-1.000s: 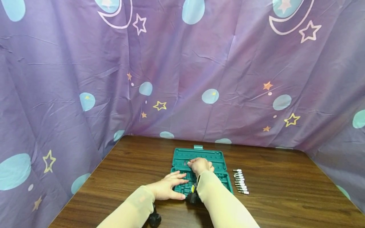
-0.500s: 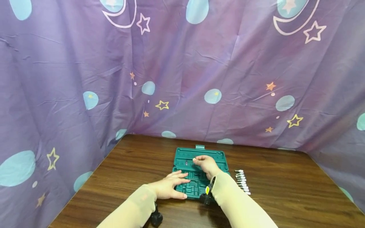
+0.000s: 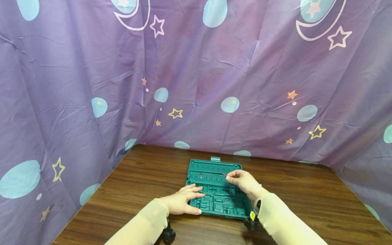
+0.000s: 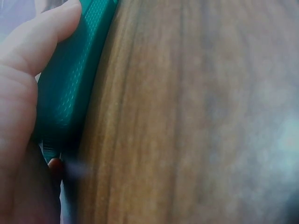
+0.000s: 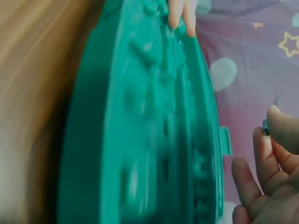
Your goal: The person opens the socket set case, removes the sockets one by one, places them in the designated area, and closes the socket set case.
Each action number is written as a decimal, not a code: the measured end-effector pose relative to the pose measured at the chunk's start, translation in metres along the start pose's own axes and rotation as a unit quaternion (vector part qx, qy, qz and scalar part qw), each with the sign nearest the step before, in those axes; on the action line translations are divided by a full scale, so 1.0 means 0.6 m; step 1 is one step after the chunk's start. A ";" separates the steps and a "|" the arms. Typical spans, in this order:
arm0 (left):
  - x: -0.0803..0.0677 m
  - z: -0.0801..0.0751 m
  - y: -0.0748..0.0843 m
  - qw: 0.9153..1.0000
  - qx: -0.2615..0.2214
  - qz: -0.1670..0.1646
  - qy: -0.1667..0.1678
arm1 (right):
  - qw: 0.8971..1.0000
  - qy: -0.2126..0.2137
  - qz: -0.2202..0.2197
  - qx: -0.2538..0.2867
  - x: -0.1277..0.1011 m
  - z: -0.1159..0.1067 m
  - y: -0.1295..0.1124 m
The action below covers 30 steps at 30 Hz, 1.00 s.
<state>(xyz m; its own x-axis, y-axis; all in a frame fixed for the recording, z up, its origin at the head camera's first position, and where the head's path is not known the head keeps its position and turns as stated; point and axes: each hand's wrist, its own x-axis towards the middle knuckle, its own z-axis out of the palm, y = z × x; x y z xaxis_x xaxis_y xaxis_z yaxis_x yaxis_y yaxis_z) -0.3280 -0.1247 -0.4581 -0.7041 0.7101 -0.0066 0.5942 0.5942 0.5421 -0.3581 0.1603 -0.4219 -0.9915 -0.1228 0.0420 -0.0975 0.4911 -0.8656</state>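
A teal plastic tool case lies unfolded on the table, its moulded slots facing up. My left hand rests on its left side, fingers spread; in the left wrist view the thumb lies along the case's textured outer wall. Above the right part of the lid, my right hand pinches a small thin metal bit between thumb and fingertips. The right wrist view shows the bit's dark end; its exact kind is too small to tell. A small purplish piece sits in the lid.
The brown wooden table extends around the case. My right forearm covers most of the area right of the case, where only a white tip shows. A purple curtain with stars hangs behind the table.
My right hand has lifted from the lid's middle and moved right with the small bit pinched. It now covers the row of metal pieces. My left hand stays on the case.
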 end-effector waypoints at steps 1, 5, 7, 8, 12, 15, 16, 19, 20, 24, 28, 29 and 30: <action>0.000 0.001 0.000 1.000 -0.001 0.001 0.000 | 1.000 0.001 -0.002 -0.009 -0.005 -0.008 0.005; 0.000 0.004 -0.003 1.000 0.002 0.008 0.000 | 0.999 0.010 -0.009 -0.030 -0.024 -0.038 0.026; 0.000 0.006 -0.004 1.000 0.003 0.010 0.001 | 0.999 0.013 -0.014 -0.037 -0.033 -0.052 0.035; 0.000 0.006 -0.005 1.000 0.005 0.011 0.001 | 0.999 0.012 -0.016 -0.037 -0.037 -0.059 0.039; 0.000 0.005 -0.004 1.000 0.003 0.009 -0.002 | 0.999 0.014 -0.023 -0.047 -0.051 -0.083 0.056; 0.000 0.003 -0.001 1.000 0.001 0.004 -0.005 | 0.998 0.011 -0.028 -0.057 -0.061 -0.100 0.070; 0.000 0.002 0.000 1.000 -0.001 0.000 -0.005 | 0.998 0.008 -0.029 -0.059 -0.065 -0.105 0.075; 0.000 0.000 0.002 1.000 0.000 -0.002 -0.007 | 0.997 -0.007 -0.034 -0.063 -0.080 -0.118 0.088; 0.000 0.000 0.002 1.000 0.001 -0.002 -0.008 | 0.997 -0.012 -0.036 -0.065 -0.085 -0.121 0.092; 0.000 0.001 0.002 1.000 0.001 0.002 -0.009 | 0.997 -0.020 -0.025 -0.075 -0.105 -0.131 0.105; 0.003 0.003 0.000 1.000 0.000 0.005 -0.006 | 0.997 -0.022 -0.010 -0.075 -0.121 -0.137 0.116; 0.003 0.004 -0.001 1.000 0.001 0.007 -0.005 | 0.997 -0.021 -0.009 -0.077 -0.123 -0.139 0.118; 0.004 0.004 -0.001 1.000 0.004 0.009 -0.003 | 0.997 -0.018 -0.004 -0.077 -0.126 -0.140 0.120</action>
<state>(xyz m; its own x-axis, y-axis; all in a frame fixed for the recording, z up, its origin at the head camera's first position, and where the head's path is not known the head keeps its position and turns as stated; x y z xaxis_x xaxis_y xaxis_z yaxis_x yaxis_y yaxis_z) -0.3293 -0.1225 -0.4603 -0.6912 0.7227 -0.0027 0.6093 0.5848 0.5355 -0.2974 0.2773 -0.4457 -0.9871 -0.1576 0.0283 -0.1207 0.6163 -0.7782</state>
